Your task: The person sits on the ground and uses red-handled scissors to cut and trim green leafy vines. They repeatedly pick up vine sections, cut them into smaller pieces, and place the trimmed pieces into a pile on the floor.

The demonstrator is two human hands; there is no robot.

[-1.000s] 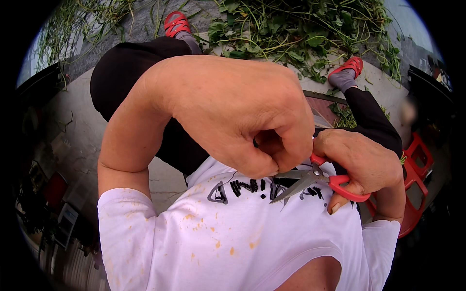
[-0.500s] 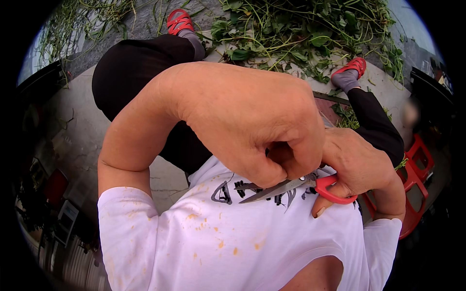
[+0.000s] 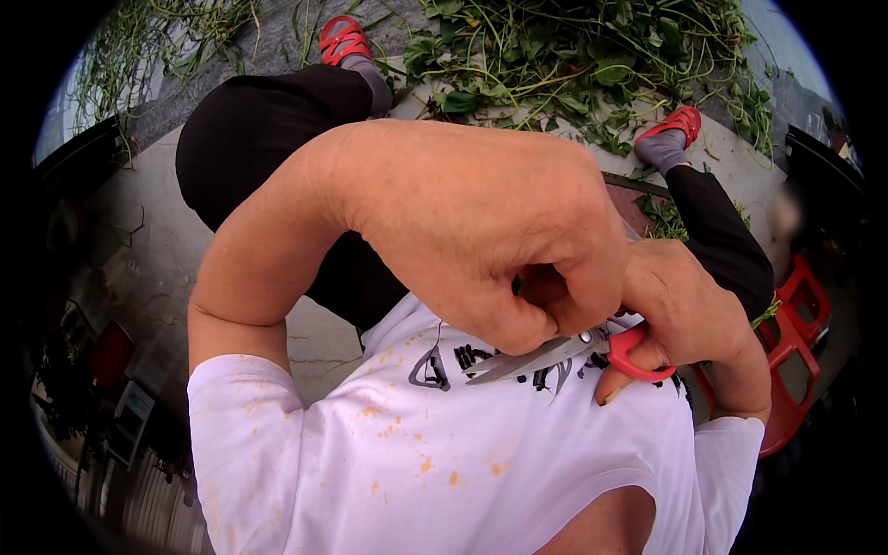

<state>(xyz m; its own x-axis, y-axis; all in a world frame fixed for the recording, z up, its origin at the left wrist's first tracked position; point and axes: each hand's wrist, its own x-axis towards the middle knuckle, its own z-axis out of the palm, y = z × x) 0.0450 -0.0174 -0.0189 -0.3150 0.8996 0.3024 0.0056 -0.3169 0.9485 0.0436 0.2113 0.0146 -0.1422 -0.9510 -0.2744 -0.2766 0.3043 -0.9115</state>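
My left hand (image 3: 490,222) is raised close in front of my chest, its fingers curled and the thumb pressed against the forefinger. Whatever it may hold is hidden behind the knuckles. A pair of scissors with a red handle (image 3: 634,353) is gripped in my right hand (image 3: 689,301), just right of the left one. The steel blades (image 3: 532,358) point leftward, below the left thumb, and lie nearly together. Behind them is my white shirt (image 3: 388,444), marked with black print and orange stains.
A large heap of green leafy vines (image 3: 573,65) covers the ground ahead, between and beyond my feet in red sandals (image 3: 343,41). More stems (image 3: 176,46) lie at the far left. A red plastic stool (image 3: 791,356) stands at my right.
The scissor blades have drawn closer together. Both hands have shifted very slightly; the left stays pinched and the right keeps its grip on the scissors.
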